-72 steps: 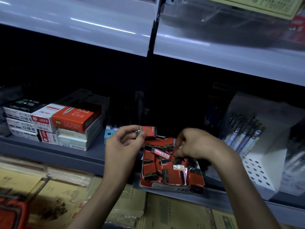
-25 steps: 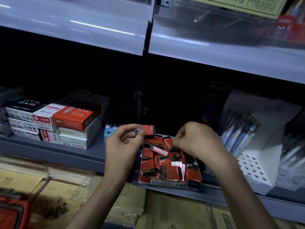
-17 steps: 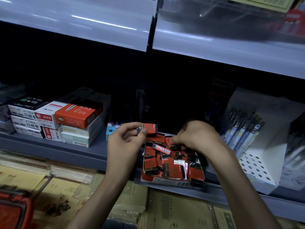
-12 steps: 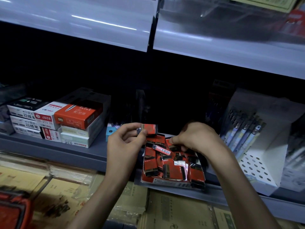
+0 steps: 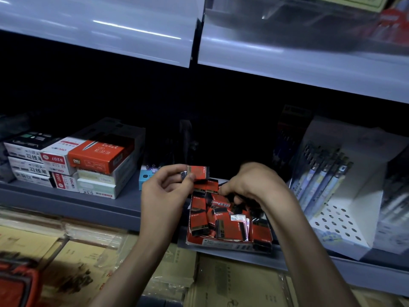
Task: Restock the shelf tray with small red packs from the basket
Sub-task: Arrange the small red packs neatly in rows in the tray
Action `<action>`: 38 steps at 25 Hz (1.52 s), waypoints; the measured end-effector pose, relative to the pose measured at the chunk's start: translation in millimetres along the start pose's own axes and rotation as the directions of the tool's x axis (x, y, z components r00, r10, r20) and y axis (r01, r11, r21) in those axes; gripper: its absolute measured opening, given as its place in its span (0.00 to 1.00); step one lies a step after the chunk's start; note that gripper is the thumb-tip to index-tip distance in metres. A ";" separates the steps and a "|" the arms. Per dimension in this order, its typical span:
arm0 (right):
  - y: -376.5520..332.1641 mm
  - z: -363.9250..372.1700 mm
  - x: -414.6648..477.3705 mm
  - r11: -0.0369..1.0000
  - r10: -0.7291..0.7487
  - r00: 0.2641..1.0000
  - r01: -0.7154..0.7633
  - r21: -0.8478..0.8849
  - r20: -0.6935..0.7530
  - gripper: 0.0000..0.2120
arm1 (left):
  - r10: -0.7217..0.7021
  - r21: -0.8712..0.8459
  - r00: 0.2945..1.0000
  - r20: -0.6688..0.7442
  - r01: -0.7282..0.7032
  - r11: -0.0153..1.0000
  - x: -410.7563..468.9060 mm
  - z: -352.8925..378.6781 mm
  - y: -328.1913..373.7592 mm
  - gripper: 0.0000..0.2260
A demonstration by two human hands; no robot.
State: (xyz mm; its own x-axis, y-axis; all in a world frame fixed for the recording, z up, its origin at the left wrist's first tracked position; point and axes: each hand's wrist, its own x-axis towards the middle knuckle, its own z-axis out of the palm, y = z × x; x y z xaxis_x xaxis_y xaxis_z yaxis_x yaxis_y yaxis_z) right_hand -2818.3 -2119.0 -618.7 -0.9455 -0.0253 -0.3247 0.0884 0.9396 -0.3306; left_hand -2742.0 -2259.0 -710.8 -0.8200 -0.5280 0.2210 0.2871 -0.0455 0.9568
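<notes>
- Left hand: thumb and fingers pinch one small red pack by its left end. The pack's long axis runs level, roughly along the shelf's front edge.
- Held pack sits just above the rear left corner of the shelf tray. The open room in the tray lies below and to the right of the grip.
- Tray stands at the shelf's front edge, already holding many loose red packs, jumbled at mixed angles, some on edge.
- Right hand: over the rear of the tray, fingers curled down into the pile. Fingertips are hidden among the packs, so I cannot tell whether they pinch one.
- Judgement: left hand is the nearer for the drop. A short lowering to the right would set the pack in, and the right hand crowds the rear half.
- Surroundings: stacked stationery boxes toward the shelf's left end, small blue box just behind the left hand, white pen display right of the tray.
- Red basket, blurred, low at the left, well apart from both hands.
</notes>
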 end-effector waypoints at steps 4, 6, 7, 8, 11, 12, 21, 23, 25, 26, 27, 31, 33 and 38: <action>-3.2 -0.3 1.2 0.997 0.007 1.000 -0.008 -0.071 -0.020 0.15 | 0.004 -0.009 1.000 0.007 -0.004 1.000 -1.0 2.4 1.1 0.07; -2.7 0.0 2.9 0.997 0.007 1.000 -0.009 -0.074 -0.021 0.14 | 0.007 -0.013 1.000 0.010 -0.007 1.000 -0.9 2.7 1.8 0.07; -1.9 -0.3 3.0 0.998 0.013 1.000 -0.014 -0.064 -0.019 0.14 | 0.006 -0.013 1.000 0.009 -0.006 1.000 -0.4 2.7 1.5 0.07; -2.1 -0.8 2.0 0.998 0.019 1.000 -0.019 -0.060 -0.016 0.14 | 0.004 -0.012 1.000 0.007 -0.004 1.000 -0.1 2.3 1.2 0.07; -7.1 -1.4 -1.6 0.990 0.032 0.999 -0.036 -0.137 -0.029 0.14 | 0.001 -0.004 1.000 0.005 -0.001 1.000 0.2 1.5 0.2 0.07; -9.2 -0.5 -1.6 0.985 0.033 0.999 -0.039 -0.169 -0.039 0.12 | 0.002 -0.004 1.000 0.005 -0.002 1.000 0.1 1.6 0.1 0.07; -7.9 3.1 8.4 0.995 0.038 0.999 -0.036 -0.089 0.016 0.13 | 0.005 -0.004 1.000 -0.007 -0.005 1.000 -2.2 2.1 1.9 0.07; -0.2 2.2 11.3 0.999 0.039 0.998 -0.039 0.002 0.043 0.12 | 0.002 -0.007 1.000 -0.007 -0.002 1.000 -2.3 1.9 2.6 0.07; 6.8 -1.2 10.6 0.998 0.037 0.999 -0.039 0.039 0.035 0.13 | 0.000 -0.012 1.000 -0.004 0.000 1.000 -2.8 1.3 3.5 0.07; 9.9 -3.7 10.7 0.999 0.033 0.999 -0.033 0.040 0.012 0.15 | -0.001 -0.018 1.000 -0.006 0.001 1.000 -3.2 1.0 3.9 0.07; 12.5 -5.9 10.8 0.998 0.031 0.999 -0.031 0.046 -0.007 0.17 | -0.001 -0.020 1.000 -0.007 0.001 1.000 -3.5 0.7 3.9 0.07; 16.2 -8.6 12.4 0.998 0.031 0.999 -0.032 0.052 0.011 0.18 | -0.004 -0.024 1.000 0.005 0.004 1.000 -4.3 0.5 4.4 0.07; 12.7 -8.8 10.9 0.998 0.027 0.999 -0.028 0.047 0.032 0.17 | -0.008 -0.025 1.000 0.006 0.008 1.000 -4.1 0.8 4.3 0.07; 4.4 -2.2 7.8 0.999 -0.030 0.999 0.031 -0.014 0.013 0.14 | -0.002 -0.008 1.000 0.001 0.002 1.000 -2.1 1.3 2.8 0.07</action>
State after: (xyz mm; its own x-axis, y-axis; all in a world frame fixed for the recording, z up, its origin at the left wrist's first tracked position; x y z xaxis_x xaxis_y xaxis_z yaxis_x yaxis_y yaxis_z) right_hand -2826.0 -2114.3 -620.8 -0.9437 -0.0581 -0.3256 0.0550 0.9432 -0.3277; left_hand -2740.1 -2257.0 -708.3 -0.8209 -0.5273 0.2191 0.2895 -0.0538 0.9557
